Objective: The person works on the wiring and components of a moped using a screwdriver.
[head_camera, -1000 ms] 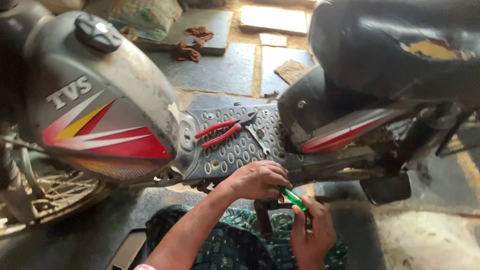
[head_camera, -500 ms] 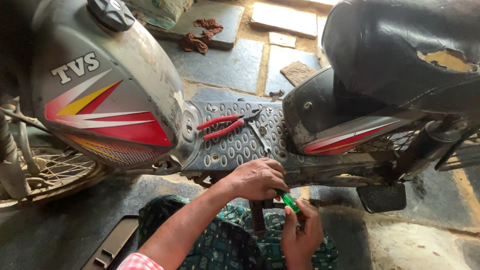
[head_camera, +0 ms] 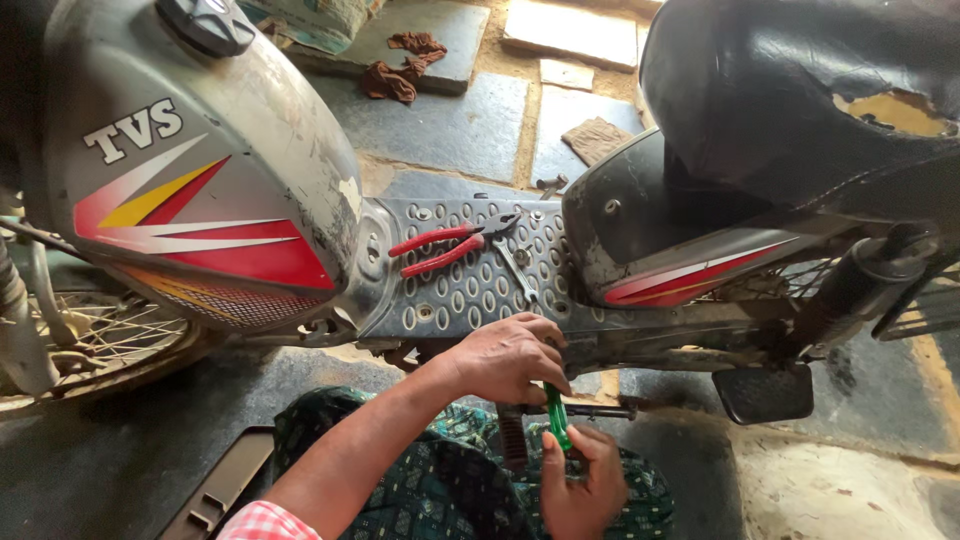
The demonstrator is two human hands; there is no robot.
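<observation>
two hands under a moped's footboard

crouching beside the moped, a person works low at its underside, and from where i stand the scene runs like this. far left, the spoked front wheel point(head_camera: 90, 335) sits on the dark floor, and above it bulges the grey fuel tank point(head_camera: 200, 170) with red and yellow stripes and a black cap on top. just right of the tank lies the perforated metal footboard point(head_camera: 460, 290), and on it rest red-handled pliers point(head_camera: 445, 248) with a slim metal spanner point(head_camera: 515, 270) lying close beside their jaws.

below the footboard's near edge comes the left hand point(head_camera: 505, 358), reached in from a bare forearm over a green patterned cloth on the lap; its fingers are curled downward and pressed against the frame's lower edge, though i cannot tell what, if anything, they pinch. just under it and slightly right, the right hand point(head_camera: 583, 480) is wrapped tight around a green-handled screwdriver point(head_camera: 556, 415), which stands nearly upright, its upper end running up behind the left hand's fingers toward the underside of the frame. a dark foot peg bar sticks out sideways just beside the tool.

further right, the black side panel point(head_camera: 650, 240) with a red stripe sits under the worn black seat point(head_camera: 800, 90), whose cover is torn. behind the moped, a brown rag point(head_camera: 400, 70) lies on stone slabs.
</observation>
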